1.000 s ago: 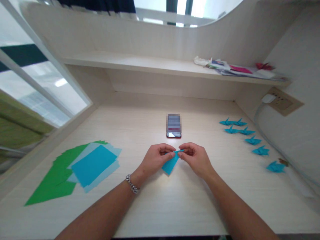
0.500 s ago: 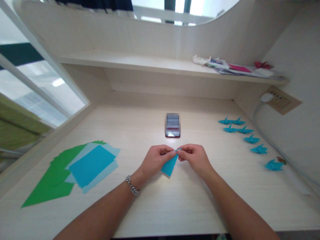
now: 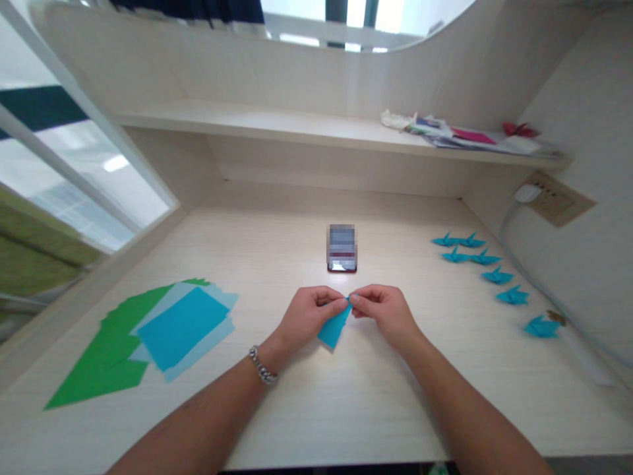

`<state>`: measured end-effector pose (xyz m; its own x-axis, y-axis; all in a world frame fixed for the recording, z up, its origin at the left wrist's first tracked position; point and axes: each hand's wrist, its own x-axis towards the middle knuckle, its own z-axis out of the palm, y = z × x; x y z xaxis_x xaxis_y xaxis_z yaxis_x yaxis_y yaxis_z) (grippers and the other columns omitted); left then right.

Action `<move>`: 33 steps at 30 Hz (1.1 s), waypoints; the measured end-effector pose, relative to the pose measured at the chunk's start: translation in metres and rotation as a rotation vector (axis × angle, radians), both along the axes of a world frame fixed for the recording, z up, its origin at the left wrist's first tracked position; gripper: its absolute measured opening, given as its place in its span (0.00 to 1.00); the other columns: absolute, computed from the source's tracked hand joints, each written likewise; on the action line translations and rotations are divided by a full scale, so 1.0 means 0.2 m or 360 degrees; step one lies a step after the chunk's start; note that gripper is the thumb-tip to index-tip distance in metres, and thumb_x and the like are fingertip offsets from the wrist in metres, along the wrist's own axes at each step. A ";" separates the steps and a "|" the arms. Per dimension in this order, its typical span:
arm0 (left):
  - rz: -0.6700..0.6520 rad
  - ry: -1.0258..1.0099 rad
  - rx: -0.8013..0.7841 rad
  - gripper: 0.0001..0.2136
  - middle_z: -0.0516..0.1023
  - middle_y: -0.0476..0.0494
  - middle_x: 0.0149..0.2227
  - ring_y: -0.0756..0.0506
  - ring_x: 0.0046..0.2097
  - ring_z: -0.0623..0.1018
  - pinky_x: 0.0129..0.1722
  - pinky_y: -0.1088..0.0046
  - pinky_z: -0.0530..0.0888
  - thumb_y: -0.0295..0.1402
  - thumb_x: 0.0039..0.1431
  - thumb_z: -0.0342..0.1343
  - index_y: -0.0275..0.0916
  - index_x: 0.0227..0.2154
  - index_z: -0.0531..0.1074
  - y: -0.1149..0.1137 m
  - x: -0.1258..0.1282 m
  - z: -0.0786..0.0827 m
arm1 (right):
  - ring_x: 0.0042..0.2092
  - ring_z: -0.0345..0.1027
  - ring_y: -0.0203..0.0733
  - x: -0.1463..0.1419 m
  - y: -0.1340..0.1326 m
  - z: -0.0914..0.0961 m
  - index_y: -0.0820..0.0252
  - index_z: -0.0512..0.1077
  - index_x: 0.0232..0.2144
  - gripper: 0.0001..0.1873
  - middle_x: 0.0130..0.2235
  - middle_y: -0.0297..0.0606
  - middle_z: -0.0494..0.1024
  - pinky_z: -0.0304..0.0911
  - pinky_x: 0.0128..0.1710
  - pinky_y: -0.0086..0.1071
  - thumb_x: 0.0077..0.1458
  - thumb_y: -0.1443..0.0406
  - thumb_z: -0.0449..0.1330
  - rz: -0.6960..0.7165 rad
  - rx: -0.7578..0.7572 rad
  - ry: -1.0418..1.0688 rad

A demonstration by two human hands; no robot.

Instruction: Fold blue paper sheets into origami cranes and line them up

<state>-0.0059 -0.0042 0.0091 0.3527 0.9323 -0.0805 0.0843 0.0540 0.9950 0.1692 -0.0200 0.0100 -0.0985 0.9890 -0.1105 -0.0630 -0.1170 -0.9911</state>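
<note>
A small folded piece of blue origami paper [image 3: 335,330] is held just above the desk, its wide end pointing toward me. My left hand [image 3: 312,315] pinches it along the left side, thumb on top. At its narrow far tip, my right hand [image 3: 384,310] pinches the paper between thumb and fingers. The two thumb tips almost meet there, and the fingers hide the tip's exact shape. Just beyond my hands a phone [image 3: 341,247] lies on the desk, its screen blurred.
To the left lie overlapping blue sheets [image 3: 182,328] on green sheets [image 3: 93,366]. Several folded blue paper cranes [image 3: 513,295] line the right side, beside a white cable [image 3: 531,277] from a wall socket [image 3: 561,199]. Papers [image 3: 457,135] rest on the shelf [image 3: 297,128].
The blue paper's lower end has shifted very slightly left. Both hands keep nearly the same pinch and place.
</note>
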 end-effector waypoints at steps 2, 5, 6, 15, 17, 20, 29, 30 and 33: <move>0.0013 0.0007 0.0007 0.10 0.80 0.41 0.29 0.48 0.29 0.75 0.28 0.75 0.70 0.36 0.51 0.62 0.32 0.30 0.77 0.00 0.00 0.00 | 0.26 0.69 0.35 0.00 0.00 0.00 0.64 0.77 0.28 0.13 0.24 0.36 0.76 0.67 0.30 0.32 0.42 0.59 0.68 0.0011 -0.0007 0.0005; 0.0008 0.0020 0.0002 0.09 0.80 0.41 0.29 0.49 0.29 0.75 0.28 0.75 0.70 0.35 0.51 0.61 0.32 0.29 0.77 0.00 0.00 0.00 | 0.26 0.69 0.35 0.00 0.00 0.00 0.64 0.77 0.27 0.13 0.24 0.36 0.76 0.68 0.30 0.32 0.43 0.58 0.67 0.0019 -0.0010 -0.0008; 0.0002 0.0022 -0.0003 0.09 0.80 0.41 0.29 0.49 0.29 0.75 0.28 0.75 0.70 0.35 0.51 0.61 0.32 0.29 0.77 0.00 0.00 0.00 | 0.26 0.69 0.35 0.00 0.00 0.00 0.64 0.77 0.27 0.13 0.24 0.36 0.76 0.68 0.30 0.32 0.44 0.58 0.67 0.0014 -0.0007 -0.0017; -0.0009 0.0058 -0.0043 0.10 0.79 0.41 0.28 0.49 0.28 0.74 0.27 0.75 0.68 0.36 0.51 0.61 0.32 0.29 0.77 0.01 -0.01 -0.01 | 0.26 0.69 0.36 0.00 0.01 -0.01 0.64 0.76 0.28 0.16 0.24 0.37 0.76 0.68 0.30 0.32 0.46 0.55 0.64 0.0040 -0.0144 0.0052; -0.0013 0.0069 -0.0052 0.10 0.79 0.41 0.27 0.49 0.27 0.74 0.27 0.75 0.68 0.36 0.51 0.61 0.32 0.28 0.77 0.01 -0.01 -0.01 | 0.26 0.69 0.36 0.01 0.01 -0.01 0.64 0.76 0.29 0.16 0.24 0.37 0.76 0.67 0.29 0.32 0.47 0.55 0.63 0.0031 -0.0125 0.0011; -0.0029 0.0082 -0.0067 0.10 0.80 0.41 0.28 0.49 0.28 0.74 0.27 0.75 0.68 0.36 0.51 0.61 0.32 0.28 0.77 0.01 -0.01 -0.02 | 0.26 0.69 0.36 0.01 0.01 -0.01 0.64 0.75 0.29 0.14 0.24 0.37 0.75 0.67 0.29 0.32 0.48 0.56 0.63 0.0071 -0.0007 -0.0172; -0.0062 0.0102 -0.0085 0.11 0.81 0.39 0.32 0.48 0.30 0.75 0.28 0.74 0.69 0.37 0.51 0.61 0.33 0.33 0.78 0.01 -0.01 -0.03 | 0.25 0.68 0.35 0.01 0.02 -0.04 0.63 0.75 0.27 0.12 0.22 0.35 0.75 0.66 0.28 0.30 0.50 0.58 0.61 0.0118 0.0039 -0.0286; -0.0061 0.0109 -0.0072 0.11 0.81 0.39 0.31 0.48 0.29 0.75 0.28 0.74 0.69 0.37 0.51 0.61 0.33 0.33 0.78 0.01 -0.01 -0.04 | 0.25 0.68 0.35 0.01 0.02 -0.05 0.63 0.75 0.28 0.12 0.22 0.35 0.75 0.66 0.28 0.31 0.50 0.58 0.61 0.0123 0.0036 -0.0281; -0.0064 0.0148 -0.0009 0.11 0.81 0.41 0.30 0.48 0.29 0.75 0.28 0.74 0.69 0.37 0.51 0.61 0.34 0.31 0.78 0.01 -0.01 -0.03 | 0.25 0.68 0.36 0.00 0.02 -0.05 0.63 0.75 0.29 0.12 0.23 0.35 0.75 0.66 0.28 0.31 0.48 0.59 0.63 0.0114 0.0038 -0.0292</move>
<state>-0.0073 -0.0031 0.0022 0.3804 0.9170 -0.1201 0.1785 0.0546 0.9824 0.1695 -0.0164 0.0002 -0.1492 0.9827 -0.1099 0.1266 -0.0912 -0.9877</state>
